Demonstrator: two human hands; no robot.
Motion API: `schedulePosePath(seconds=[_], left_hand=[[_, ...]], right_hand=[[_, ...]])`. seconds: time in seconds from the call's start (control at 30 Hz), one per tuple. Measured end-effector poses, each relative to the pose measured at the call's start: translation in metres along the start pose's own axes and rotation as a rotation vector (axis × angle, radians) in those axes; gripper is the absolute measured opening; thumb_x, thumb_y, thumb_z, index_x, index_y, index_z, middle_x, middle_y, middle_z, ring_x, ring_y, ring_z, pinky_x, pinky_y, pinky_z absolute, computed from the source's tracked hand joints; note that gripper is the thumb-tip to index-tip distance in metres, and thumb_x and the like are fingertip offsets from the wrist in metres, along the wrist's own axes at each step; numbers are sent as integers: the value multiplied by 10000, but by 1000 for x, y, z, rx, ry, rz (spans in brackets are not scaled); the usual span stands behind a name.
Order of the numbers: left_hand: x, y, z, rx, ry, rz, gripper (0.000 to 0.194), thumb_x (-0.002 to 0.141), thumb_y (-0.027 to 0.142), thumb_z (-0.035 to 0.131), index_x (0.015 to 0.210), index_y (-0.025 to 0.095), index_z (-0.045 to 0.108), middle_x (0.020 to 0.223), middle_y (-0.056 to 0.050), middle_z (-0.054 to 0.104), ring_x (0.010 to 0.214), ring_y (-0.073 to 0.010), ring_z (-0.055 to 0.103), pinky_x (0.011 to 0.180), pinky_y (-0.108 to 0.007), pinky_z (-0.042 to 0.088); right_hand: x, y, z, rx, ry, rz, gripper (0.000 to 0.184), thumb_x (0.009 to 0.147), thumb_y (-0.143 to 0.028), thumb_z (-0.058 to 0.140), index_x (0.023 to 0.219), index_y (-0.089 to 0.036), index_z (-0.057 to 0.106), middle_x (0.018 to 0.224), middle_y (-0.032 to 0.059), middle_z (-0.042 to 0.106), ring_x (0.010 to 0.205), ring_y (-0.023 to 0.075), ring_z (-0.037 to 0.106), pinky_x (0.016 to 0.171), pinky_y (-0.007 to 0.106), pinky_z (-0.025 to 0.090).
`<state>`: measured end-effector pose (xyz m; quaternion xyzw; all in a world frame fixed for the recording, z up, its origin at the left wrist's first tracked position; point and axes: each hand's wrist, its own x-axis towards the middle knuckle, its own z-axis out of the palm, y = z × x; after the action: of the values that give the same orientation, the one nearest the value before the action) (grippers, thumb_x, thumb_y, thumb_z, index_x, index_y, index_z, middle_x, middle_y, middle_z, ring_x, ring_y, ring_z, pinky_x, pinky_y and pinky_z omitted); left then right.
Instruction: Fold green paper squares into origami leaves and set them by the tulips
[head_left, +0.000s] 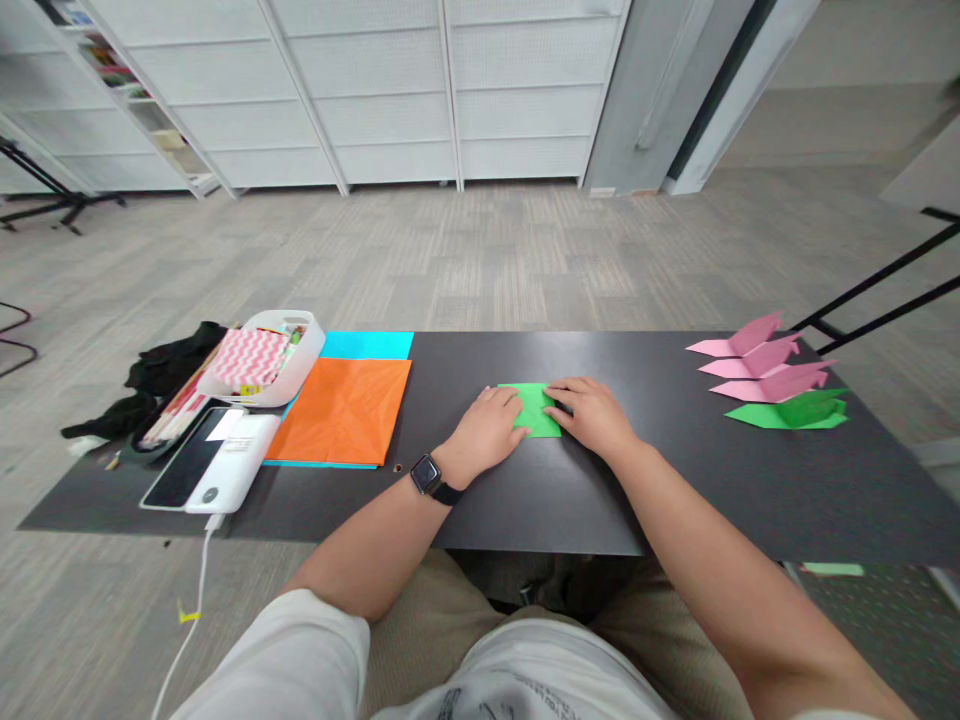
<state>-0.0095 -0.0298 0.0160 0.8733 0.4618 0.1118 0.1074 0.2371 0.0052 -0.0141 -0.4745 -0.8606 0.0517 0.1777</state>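
A small folded square of green origami paper (537, 412) lies on the dark table in front of me. My left hand (489, 425), with a black watch (427, 476) on its wrist, holds the paper's left side with bent fingers and thumb. On the opposite side, my right hand (592, 412) grips the right edge between thumb and fingertips. Parts of both paper edges are hidden under my fingers. Off to the right stand several folded paper birds: pink ones (769, 385) and, nearest me, a green one (791, 411).
Orange paper sheets (341, 410) lie on blue sheets (375, 345) left of my hands. Beyond them are a white basket (304, 365), a black cloth (176, 355), a phone (184, 460) and a white power bank (238, 460) with a cable (201, 580). The dark table (465, 510) ends near my lap.
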Motion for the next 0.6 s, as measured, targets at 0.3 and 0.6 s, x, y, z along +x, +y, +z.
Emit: schedulePosePath(seconds=[0.3, 0.6], left_hand=[[-3, 5, -8, 26, -29, -69, 379, 1011, 388, 687, 1364, 253, 674, 1529, -109, 613, 1411, -320, 567, 1292, -639, 315], [4, -6, 15, -55, 55, 260, 402, 1019, 135, 564, 1402, 216, 655, 1529, -130, 590, 1458, -281, 519, 1275, -521, 401]], right_hand=[[-11, 10, -13, -46, -125, -115, 446, 1050, -447, 626, 1457, -276, 686, 1483, 95, 683, 1303, 333, 627, 1080, 535, 500], [-7, 17, -33, 10, -264, -204, 650, 970, -531, 704, 1554, -266, 598, 1587, 120, 595, 1410, 367, 565, 1172, 568, 436]])
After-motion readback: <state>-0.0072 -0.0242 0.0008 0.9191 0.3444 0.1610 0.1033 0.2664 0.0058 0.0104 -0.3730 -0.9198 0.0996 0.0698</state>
